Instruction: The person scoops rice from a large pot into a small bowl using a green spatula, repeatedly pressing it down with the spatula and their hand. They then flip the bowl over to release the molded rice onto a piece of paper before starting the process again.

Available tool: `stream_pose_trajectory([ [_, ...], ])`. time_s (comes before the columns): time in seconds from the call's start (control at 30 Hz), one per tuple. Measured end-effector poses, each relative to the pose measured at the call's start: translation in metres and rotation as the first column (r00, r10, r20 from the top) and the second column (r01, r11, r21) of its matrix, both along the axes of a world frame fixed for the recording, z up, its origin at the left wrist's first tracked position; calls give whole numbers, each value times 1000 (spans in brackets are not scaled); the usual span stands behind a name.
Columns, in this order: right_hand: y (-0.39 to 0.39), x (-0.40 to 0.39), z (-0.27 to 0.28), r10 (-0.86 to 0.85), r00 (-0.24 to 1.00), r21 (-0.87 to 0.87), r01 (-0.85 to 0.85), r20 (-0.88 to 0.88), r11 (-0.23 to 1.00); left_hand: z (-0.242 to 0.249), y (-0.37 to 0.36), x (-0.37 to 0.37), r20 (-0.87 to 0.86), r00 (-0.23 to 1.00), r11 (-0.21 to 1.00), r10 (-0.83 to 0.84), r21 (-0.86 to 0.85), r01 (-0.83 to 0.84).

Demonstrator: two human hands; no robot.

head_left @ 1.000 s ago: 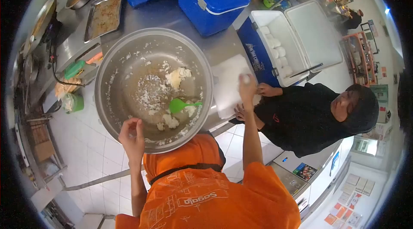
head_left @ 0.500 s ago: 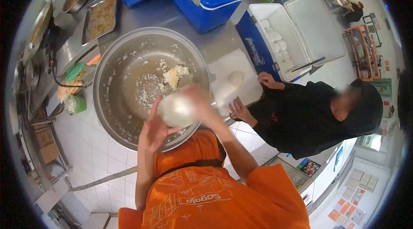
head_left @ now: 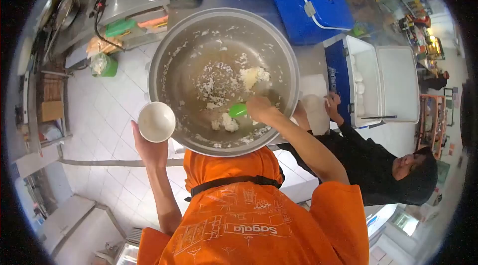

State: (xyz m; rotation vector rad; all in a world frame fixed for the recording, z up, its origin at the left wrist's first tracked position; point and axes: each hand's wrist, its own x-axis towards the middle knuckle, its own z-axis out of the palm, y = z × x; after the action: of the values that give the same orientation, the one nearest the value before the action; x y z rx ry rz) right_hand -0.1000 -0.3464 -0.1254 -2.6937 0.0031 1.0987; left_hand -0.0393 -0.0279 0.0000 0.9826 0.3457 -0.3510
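A: What was the left hand (head_left: 149, 148) doing?

B: Its fingers were cupped under a small white bowl (head_left: 156, 121), held just outside the rim of the big steel pot (head_left: 169, 61).

A: And the right hand (head_left: 259, 108)?

B: Closed round the handle of the green scoop (head_left: 238, 110), its blade low in the pot beside clumps of rice (head_left: 226, 123). I judged it a scooping step; next called for lifting rice over the near rim to the bowl.

A: Room?

B: Open floor left of the bowl; a co-worker's hand (head_left: 332, 100) crowded the right, by the white cooler (head_left: 383, 85)

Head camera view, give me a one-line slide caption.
Left hand holds a small white bowl; right hand grips a green spatula in the steel basin.
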Motion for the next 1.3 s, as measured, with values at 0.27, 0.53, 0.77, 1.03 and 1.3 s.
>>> stream_pose_trajectory([
  [0.27,-59,41,3,-13,847,-449,295,532,843,-55,18,1,342,940,936,5,329,-125],
  [0.53,3,-3,64,-100,975,-258,150,199,954,-46,-3,23,645,732,765,-220,579,-281],
  [0.77,2,-30,-3,-165,979,-270,193,123,943,-48,-12,35,692,650,774,-314,584,-247],
  [1.03,92,20,-23,-205,977,364,169,62,916,-56,-18,27,657,695,795,-293,571,-204],
  [1.3,45,11,40,-152,987,631,150,-51,761,-10,-26,41,295,898,765,-327,640,69],
])
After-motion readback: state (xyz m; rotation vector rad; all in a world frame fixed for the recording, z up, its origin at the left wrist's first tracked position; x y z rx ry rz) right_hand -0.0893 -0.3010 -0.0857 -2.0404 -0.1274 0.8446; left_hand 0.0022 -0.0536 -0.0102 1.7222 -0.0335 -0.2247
